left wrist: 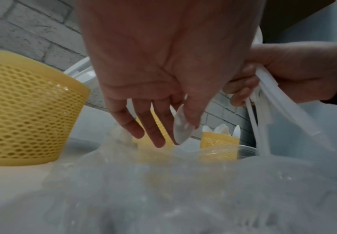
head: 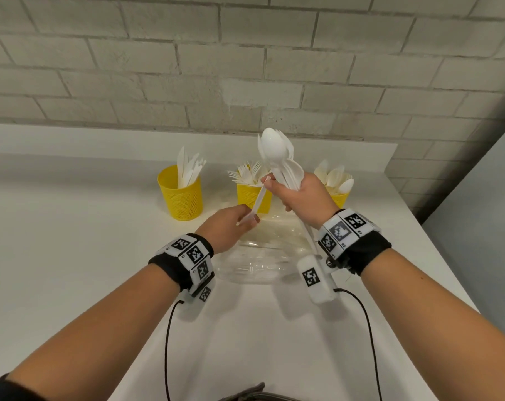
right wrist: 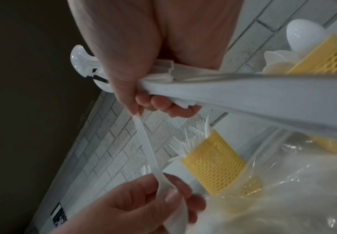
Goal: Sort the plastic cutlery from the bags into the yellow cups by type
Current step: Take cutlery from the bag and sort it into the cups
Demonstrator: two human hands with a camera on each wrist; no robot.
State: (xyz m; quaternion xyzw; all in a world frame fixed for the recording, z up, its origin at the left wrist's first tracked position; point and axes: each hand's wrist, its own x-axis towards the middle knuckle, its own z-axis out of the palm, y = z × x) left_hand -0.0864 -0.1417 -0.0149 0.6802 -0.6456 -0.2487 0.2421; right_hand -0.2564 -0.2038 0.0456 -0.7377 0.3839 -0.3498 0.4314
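Three yellow mesh cups stand in a row at the back: the left cup (head: 184, 195) holds knives, the middle cup (head: 249, 196) forks, the right cup (head: 340, 198) spoons. My right hand (head: 286, 192) is raised in front of the middle cup and grips a bundle of white spoons (head: 275, 153) by the handles, bowls up. My left hand (head: 248, 219) pinches the bowl of a single spoon (left wrist: 180, 129). Its handle (right wrist: 147, 147) slants up to my right thumb. A clear plastic bag (head: 260, 256) lies on the table under both hands.
The white table (head: 72, 256) ends at a brick wall (head: 245, 68) behind the cups, and its right edge runs close to the right cup. Cables trail from both wrist bands towards me. A dark object (head: 245, 393) sits at the near edge.
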